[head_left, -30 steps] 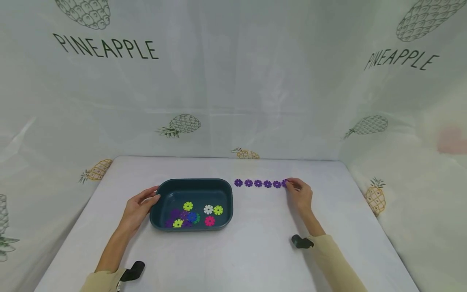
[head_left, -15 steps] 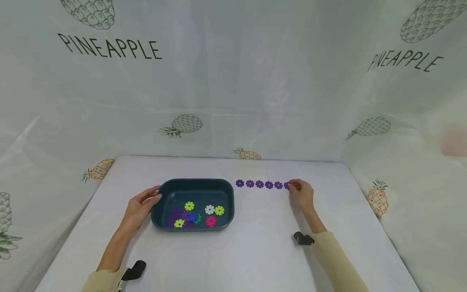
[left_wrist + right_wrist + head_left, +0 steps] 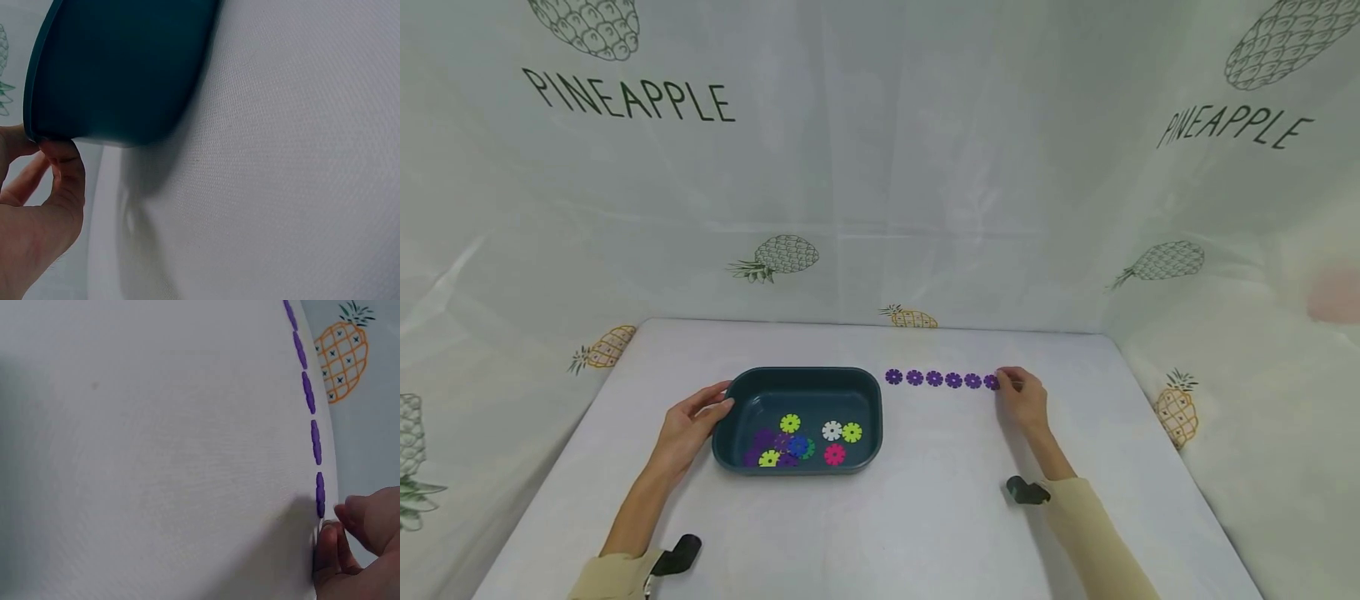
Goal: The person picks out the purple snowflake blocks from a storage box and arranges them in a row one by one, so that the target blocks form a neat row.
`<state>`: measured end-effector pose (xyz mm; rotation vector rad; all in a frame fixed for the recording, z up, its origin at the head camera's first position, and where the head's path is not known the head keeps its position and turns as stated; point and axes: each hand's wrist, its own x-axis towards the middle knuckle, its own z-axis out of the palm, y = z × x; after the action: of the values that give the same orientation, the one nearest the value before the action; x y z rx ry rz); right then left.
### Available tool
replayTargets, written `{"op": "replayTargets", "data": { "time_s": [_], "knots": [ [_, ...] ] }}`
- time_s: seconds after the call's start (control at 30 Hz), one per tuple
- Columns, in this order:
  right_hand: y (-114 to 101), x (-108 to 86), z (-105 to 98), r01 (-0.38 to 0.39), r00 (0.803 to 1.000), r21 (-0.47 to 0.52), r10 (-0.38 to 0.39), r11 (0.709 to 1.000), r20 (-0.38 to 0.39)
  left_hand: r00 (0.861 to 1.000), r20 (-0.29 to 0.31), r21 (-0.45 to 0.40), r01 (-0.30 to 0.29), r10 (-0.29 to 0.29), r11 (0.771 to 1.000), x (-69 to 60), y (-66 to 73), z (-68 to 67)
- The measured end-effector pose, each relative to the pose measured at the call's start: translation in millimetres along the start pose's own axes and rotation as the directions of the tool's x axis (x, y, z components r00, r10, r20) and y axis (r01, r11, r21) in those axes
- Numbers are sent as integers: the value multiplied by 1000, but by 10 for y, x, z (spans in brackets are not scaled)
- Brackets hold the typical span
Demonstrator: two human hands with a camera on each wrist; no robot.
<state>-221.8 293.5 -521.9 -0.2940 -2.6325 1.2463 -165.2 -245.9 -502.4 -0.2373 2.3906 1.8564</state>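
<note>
My left hand (image 3: 688, 427) grips the left rim of a dark teal plastic tray (image 3: 720, 446), thumb and fingers on its edge. Inside lie flower-shaped discs: a white disc (image 3: 831, 431), a pink disc (image 3: 835, 454), a blue disc (image 3: 797, 447), and several yellow, green and purple ones, partly overlapping. Right of the tray runs a row of several purple flower discs (image 3: 934, 379), lying flat. At its right end, the fingertips of my right hand (image 3: 1026, 407) are at the edge of the last purple disc (image 3: 991, 382). In the right wrist view, the thumb and finger (image 3: 328, 540) stand slightly apart.
A white-covered table (image 3: 925, 525) lies under everything. Behind it hangs a pale curtain (image 3: 955, 167) printed with pineapples. The row of discs runs close to the table's far edge. Black wrist straps (image 3: 1028, 492) show at both sleeves.
My right fingertips have shifted slightly right, and more of the last purple disc shows. The left hand stays on the tray. The whole head view has shifted a little.
</note>
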Motion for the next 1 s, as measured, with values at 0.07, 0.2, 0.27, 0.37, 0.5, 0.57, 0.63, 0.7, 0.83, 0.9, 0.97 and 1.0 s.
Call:
{"op": "replayTargets", "data": {
  "time_s": [0.07,0.2,0.27,0.37,0.5,0.57,0.63,0.7,0.83,0.9,0.97,1.0],
  "knots": [
    [-12,-18,-11,-6,1000,20,6,1000,-4,1000,1,1,-4,4,1000,-3,-2,3],
    [-70,-62,-4,48,999,39,-49,998,7,1000,7,-3,-24,24,1000,-12,2,1],
    [-119,-85,10,92,996,43,-93,995,16,999,8,2,-34,34,999,-13,6,-1],
    [-207,-108,42,154,987,45,-155,987,38,999,7,9,-38,38,999,-16,8,-3],
    [-351,-138,91,197,977,57,-201,979,72,1000,7,9,-25,25,1000,-30,14,-1],
    [-435,-154,116,219,970,66,-225,973,90,1000,8,10,-18,18,1000,-36,19,-1],
    [-526,-171,145,244,961,83,-252,966,112,1000,10,9,-17,17,1000,-36,20,-5],
    [-623,-187,174,274,950,97,-285,957,130,1000,12,4,-17,17,1000,-27,17,-11],
    [-808,-233,240,332,923,113,-347,937,167,1000,16,-10,-25,25,1000,4,6,-18],
    [-891,-263,275,352,910,116,-369,929,187,999,19,-13,-26,26,1000,14,4,-17],
    [-964,-294,315,369,899,118,-386,922,208,999,20,-10,-26,26,1000,18,7,-13],
    [-997,-310,336,380,890,123,-399,917,219,999,21,-10,-24,25,1000,18,9,-10]
  ]
}}
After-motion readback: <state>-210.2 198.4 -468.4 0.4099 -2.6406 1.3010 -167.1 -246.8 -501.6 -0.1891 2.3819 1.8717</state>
